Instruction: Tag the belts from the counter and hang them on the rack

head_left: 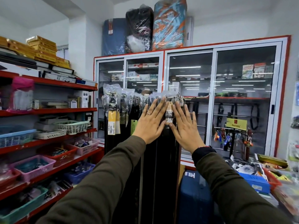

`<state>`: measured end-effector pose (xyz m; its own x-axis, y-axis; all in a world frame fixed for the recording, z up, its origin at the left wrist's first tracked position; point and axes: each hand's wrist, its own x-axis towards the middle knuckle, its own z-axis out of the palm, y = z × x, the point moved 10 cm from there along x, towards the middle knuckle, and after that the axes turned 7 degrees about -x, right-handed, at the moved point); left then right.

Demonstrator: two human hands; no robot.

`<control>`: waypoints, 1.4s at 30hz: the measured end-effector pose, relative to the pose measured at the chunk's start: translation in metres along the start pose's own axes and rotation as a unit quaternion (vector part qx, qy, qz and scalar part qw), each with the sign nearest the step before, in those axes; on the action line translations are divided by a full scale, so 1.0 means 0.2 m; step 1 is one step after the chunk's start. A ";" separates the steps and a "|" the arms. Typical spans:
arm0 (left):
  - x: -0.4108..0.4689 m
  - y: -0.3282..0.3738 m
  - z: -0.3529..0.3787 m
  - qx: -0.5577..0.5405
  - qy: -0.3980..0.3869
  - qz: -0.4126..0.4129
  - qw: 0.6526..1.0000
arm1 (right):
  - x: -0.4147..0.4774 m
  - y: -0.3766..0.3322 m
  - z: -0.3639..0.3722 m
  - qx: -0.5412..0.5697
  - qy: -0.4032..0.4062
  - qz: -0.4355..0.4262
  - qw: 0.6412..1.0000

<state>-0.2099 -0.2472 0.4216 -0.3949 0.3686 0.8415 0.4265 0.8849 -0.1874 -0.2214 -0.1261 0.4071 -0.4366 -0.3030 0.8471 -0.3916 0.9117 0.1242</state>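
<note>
Several dark belts (150, 159) hang in a dense row from a rack bar (174, 97), their buckles wrapped in clear plastic. One belt in the middle carries a small white tag (168, 120) under its buckle. My left hand (149, 122), wearing a ring, lies flat on the belts just left of that tag with fingers spread. My right hand (184, 126) lies flat just right of it, its thumb touching the belt below the tag. Neither hand grips anything. Yellow price tags (113, 122) hang on belts further left.
Red shelves (48, 110) with baskets and boxes line the left side. A glass-door cabinet (213, 97) stands behind the rack. A blue suitcase (194, 196) sits below right, and a cluttered counter (262, 173) with packets and a blue box lies at the right.
</note>
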 end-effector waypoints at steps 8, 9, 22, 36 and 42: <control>-0.05 0.01 -0.09 0.019 0.011 -0.002 1.000 | -0.05 -0.07 -0.06 0.045 0.067 0.048 0.996; -0.07 -0.01 -0.15 0.023 0.028 -0.005 0.999 | -0.07 -0.09 -0.09 0.057 0.093 0.057 0.992; -0.53 -0.68 -0.55 -0.019 0.125 -0.123 0.984 | 0.18 -0.94 -0.05 0.038 0.112 -0.094 0.989; -0.44 -0.78 -0.28 -0.040 0.014 -0.120 0.992 | 0.30 -0.91 0.25 -0.016 0.011 -0.040 0.999; -0.46 -0.64 -0.36 0.011 0.053 -0.138 0.989 | 0.20 -0.87 0.07 -0.004 0.013 -0.055 0.998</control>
